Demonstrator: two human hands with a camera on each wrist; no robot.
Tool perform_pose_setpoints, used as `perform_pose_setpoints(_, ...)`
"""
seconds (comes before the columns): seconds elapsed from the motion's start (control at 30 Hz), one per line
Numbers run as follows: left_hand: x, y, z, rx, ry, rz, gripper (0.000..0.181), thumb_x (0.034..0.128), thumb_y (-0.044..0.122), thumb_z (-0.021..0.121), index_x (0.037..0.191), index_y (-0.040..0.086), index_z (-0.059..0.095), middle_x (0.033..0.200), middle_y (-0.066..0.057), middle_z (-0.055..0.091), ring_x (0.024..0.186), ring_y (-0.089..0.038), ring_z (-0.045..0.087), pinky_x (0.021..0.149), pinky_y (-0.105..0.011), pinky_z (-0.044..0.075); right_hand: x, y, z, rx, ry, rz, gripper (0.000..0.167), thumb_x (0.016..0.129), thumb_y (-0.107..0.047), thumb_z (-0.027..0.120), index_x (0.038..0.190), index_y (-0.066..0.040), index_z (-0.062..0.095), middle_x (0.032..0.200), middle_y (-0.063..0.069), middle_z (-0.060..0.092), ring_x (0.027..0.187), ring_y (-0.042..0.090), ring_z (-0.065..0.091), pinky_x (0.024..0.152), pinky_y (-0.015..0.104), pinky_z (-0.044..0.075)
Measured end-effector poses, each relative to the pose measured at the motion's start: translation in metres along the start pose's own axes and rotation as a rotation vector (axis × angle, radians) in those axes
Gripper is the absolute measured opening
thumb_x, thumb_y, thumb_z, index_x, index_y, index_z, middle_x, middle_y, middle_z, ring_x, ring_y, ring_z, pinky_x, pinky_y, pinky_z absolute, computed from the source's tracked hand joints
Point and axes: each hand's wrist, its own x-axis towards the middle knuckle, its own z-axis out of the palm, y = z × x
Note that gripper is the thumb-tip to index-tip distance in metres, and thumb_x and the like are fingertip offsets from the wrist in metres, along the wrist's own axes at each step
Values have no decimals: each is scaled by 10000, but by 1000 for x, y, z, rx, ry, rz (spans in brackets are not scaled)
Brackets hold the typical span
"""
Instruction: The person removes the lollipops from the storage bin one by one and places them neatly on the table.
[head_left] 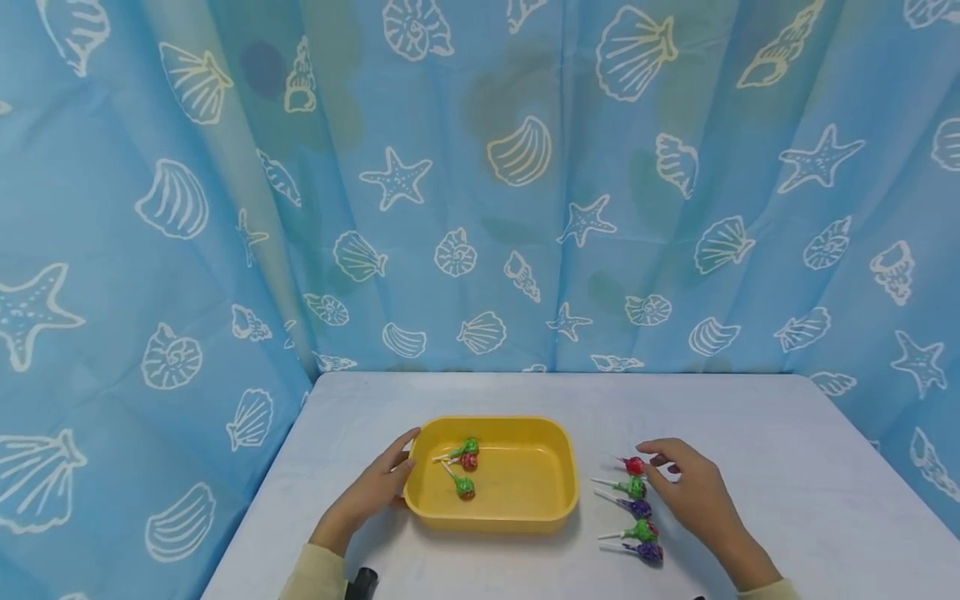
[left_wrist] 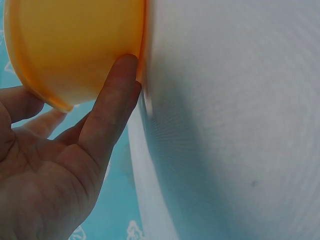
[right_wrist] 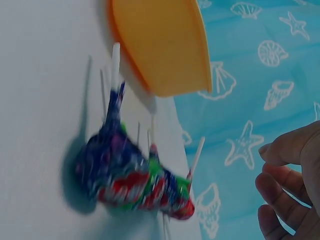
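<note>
A yellow tray (head_left: 491,527) stands on the table with two green lollipops (head_left: 465,487) and one red lollipop (head_left: 468,462) at its left end. The fingers of my left hand (head_left: 371,492) touch the tray's left side and corner from outside; the left wrist view shows fingertips (left_wrist: 125,67) against its outer wall. Right of the tray lies a column of several lollipops, sticks pointing left: red (head_left: 634,466) farthest, then green (head_left: 637,487), purple, green and purple (head_left: 649,552). Beside the red one is my right hand (head_left: 690,487), thumb and index finger apart, holding nothing.
A white cloth covers the table (head_left: 525,396). Behind it and at the left hangs a blue curtain (head_left: 465,208) with seashell and starfish prints. A dark object (head_left: 363,582) shows by the left wrist at the bottom.
</note>
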Motion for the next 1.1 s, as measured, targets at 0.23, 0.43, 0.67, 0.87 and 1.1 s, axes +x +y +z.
perform_pose_setpoints(0.23, -1, 1, 1, -23, -16, 3, 546, 1086, 187, 462, 1606, 187, 295, 1512, -303, 399, 1115, -329, 619, 767, -424, 616, 3, -20, 6, 18, -20, -20, 239, 876, -50, 768, 1107, -93, 723, 1066, 63, 712, 885, 207, 658, 812, 487, 597)
perform_pose_setpoints(0.43, -1, 3, 2, -24, -3, 5, 551, 1087, 198, 471, 1608, 190, 292, 1522, -309, 384, 1175, -393, 596, 774, -436, 617, 12, -37, 14, 61, -42, -66, 260, 869, -73, 790, 1118, -121, 732, 1044, 27, 711, 857, 162, 638, 791, 433, 607)
perform_pose_setpoints(0.67, 1, 2, 2, -30, -12, -1, 558, 1085, 196, 473, 1610, 185, 284, 1542, -328, 345, 1217, -442, 567, 770, -436, 618, 17, -59, 30, 112, -68, -142, 290, 843, -48, 813, 1111, -126, 734, 1072, -33, 715, 871, 110, 643, 790, 386, 592)
perform_pose_setpoints(0.87, 0, 0, 1, -44, -20, 1, 561, 1087, 196, 473, 1612, 166, 275, 1538, -343, 338, 1206, -448, 577, 764, -452, 618, 21, -86, 36, 154, -139, -120, 283, 847, -54, 814, 1107, -136, 738, 1072, -45, 709, 882, 118, 636, 810, 369, 586)
perform_pose_setpoints(1.1, 0, 1, -1, -45, -16, 3, 556, 1088, 183, 465, 1612, 180, 279, 1533, -332, 353, 1198, -426, 586, 771, -451, 617, 29, -112, 47, 157, -266, -87, 285, 865, -114, 807, 1138, -150, 730, 1073, -42, 698, 907, 160, 640, 833, 401, 590)
